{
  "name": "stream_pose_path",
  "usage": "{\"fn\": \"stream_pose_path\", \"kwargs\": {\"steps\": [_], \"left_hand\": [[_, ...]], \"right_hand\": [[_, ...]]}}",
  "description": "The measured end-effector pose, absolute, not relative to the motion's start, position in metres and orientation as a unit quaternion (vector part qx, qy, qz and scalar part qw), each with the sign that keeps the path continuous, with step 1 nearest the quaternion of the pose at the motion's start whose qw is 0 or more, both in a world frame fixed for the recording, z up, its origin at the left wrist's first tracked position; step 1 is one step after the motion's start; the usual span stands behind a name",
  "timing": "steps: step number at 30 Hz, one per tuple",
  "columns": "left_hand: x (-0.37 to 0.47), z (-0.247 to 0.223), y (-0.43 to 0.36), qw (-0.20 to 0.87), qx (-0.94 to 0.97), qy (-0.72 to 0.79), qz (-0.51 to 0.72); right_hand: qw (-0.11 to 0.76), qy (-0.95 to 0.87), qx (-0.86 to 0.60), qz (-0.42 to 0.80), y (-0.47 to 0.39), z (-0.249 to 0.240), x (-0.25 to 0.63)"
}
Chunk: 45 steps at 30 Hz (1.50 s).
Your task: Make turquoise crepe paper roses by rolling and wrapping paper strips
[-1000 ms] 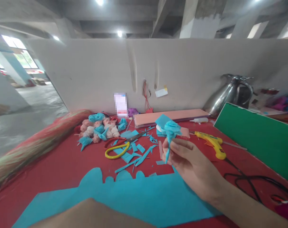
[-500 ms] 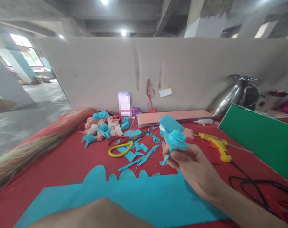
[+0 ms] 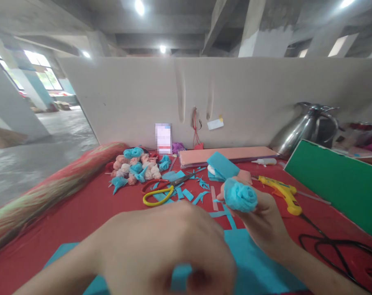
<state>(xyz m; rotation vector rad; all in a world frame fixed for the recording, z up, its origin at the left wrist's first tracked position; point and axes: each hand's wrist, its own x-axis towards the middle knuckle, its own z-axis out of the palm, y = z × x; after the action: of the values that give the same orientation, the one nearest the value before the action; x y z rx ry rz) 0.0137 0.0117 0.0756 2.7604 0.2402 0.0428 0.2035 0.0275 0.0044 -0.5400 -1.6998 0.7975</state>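
Observation:
Close to the camera is my left hand (image 3: pixel 170 246), back up and fingers curled. It is partly blurred and hides whatever its fingertips may hold. A bit of blue shows through the gap by its thumb. My right hand (image 3: pixel 262 221) pinches a handmade blue rose (image 3: pixel 240 195), its bloom turned toward me and its stem mostly hidden. Beneath both hands lies a large blue sheet (image 3: pixel 259 258). Yellow-and-red-handled scissors (image 3: pixel 158 198) rest among blue scraps (image 3: pixel 201 197) beyond my left hand. A folded blue stack (image 3: pixel 223 164) sits just behind the rose.
Pink, white and blue flowers (image 3: pixel 137 166) are heaped at back left. On the right are a yellow glue gun (image 3: pixel 281 192) with a black cord, a small white bottle (image 3: pixel 264 162), a green board (image 3: pixel 333 184) and a steel jug (image 3: pixel 299 129). A pale partition (image 3: pixel 130 98) stands behind.
My left hand has risen into the middle foreground, covering much of the blue sheet and some scraps. The rose in my right hand has moved right and slightly down, and now faces me more.

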Motion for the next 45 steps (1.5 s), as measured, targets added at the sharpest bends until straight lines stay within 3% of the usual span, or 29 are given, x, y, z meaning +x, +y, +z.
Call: {"fn": "stream_pose_path", "kwargs": {"steps": [3,7,18,26,35,45], "left_hand": [[0.009,0.069,0.018,0.315,0.872,0.280,0.249],[0.008,0.048,0.020,0.351,0.774,0.376,0.369],[0.011,0.045,0.011,0.363,0.797,0.289,0.386],[0.013,0.039,0.016,0.494,0.743,0.278,0.356],[0.012,0.022,0.037,0.569,0.641,0.312,0.410],[-0.006,0.010,0.063,0.426,0.699,0.413,0.399]], "right_hand": [[0.564,-0.729,-0.229,0.314,0.027,0.004,0.203],[0.561,-0.744,-0.226,0.286,0.025,0.003,0.202],[0.514,-0.811,-0.201,0.196,0.019,-0.002,0.206],[0.491,-0.833,-0.185,0.178,0.019,0.005,0.202],[0.508,-0.773,-0.216,0.314,0.028,-0.004,0.195],[0.530,-0.528,-0.320,0.581,0.036,-0.020,0.187]]}}
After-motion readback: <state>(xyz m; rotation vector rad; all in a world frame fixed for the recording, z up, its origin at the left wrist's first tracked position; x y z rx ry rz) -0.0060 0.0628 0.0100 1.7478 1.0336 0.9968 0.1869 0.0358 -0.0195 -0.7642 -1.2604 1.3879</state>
